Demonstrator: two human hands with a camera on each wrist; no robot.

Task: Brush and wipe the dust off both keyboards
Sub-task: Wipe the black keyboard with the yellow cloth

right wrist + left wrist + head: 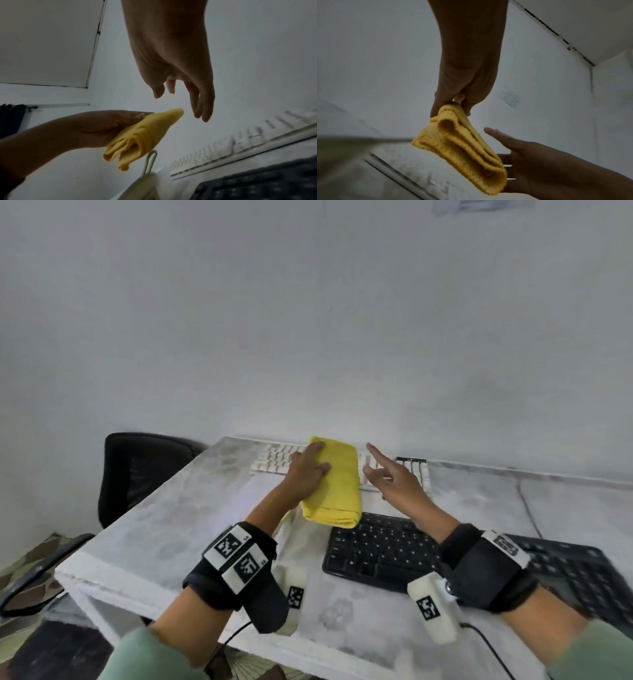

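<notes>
Folded yellow cloth [334, 487] held up over the desk, between the two keyboards.

The left hand [306, 474] pinches the cloth at its far end, thumb beneath and fingers on top, so the folded layers hang clear of the white table [191, 508]. The right hand [399, 479] hovers just beside it, fingers loosely spread and empty. The white keyboard [274, 460] lies by the wall, the black keyboard [383, 549] nearer, both untouched.
</notes>
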